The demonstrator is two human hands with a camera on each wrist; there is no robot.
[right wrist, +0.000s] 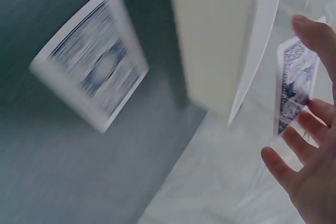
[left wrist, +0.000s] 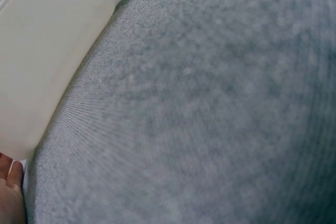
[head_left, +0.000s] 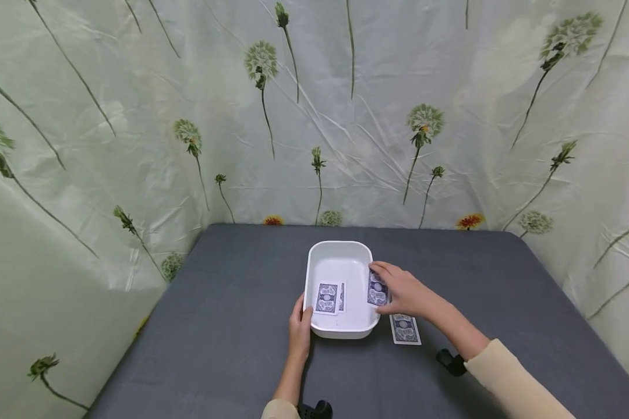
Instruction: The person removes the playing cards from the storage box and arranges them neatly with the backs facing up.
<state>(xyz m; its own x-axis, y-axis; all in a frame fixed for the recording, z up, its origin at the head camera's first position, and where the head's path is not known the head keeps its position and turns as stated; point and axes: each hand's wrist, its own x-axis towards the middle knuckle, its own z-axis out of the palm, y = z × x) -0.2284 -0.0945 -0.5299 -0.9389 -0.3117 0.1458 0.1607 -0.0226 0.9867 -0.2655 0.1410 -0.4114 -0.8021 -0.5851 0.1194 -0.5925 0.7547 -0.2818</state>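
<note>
A white rectangular plastic tub (head_left: 342, 333) stands on the dark grey cloth. My left hand (head_left: 299, 331) grips its near left side, fingers along the outer wall; the left wrist view shows only part of this hand (left wrist: 10, 192) at the tub's corner. Over the right rim, my right hand (head_left: 406, 291) pinches a blue-backed playing card (head_left: 377, 289) between thumb and fingers. Inside the tub lie a face-down playing card (head_left: 327, 298) and another card (head_left: 342, 297) partly hidden beneath it. One more face-down card (head_left: 405, 329) lies on the cloth below my right hand.
The grey-covered table (head_left: 230, 326) extends to both sides of the tub. Behind and left of it hangs a pale curtain (head_left: 220, 105) printed with dandelions. A black wrist device (head_left: 452, 362) sits under the right forearm.
</note>
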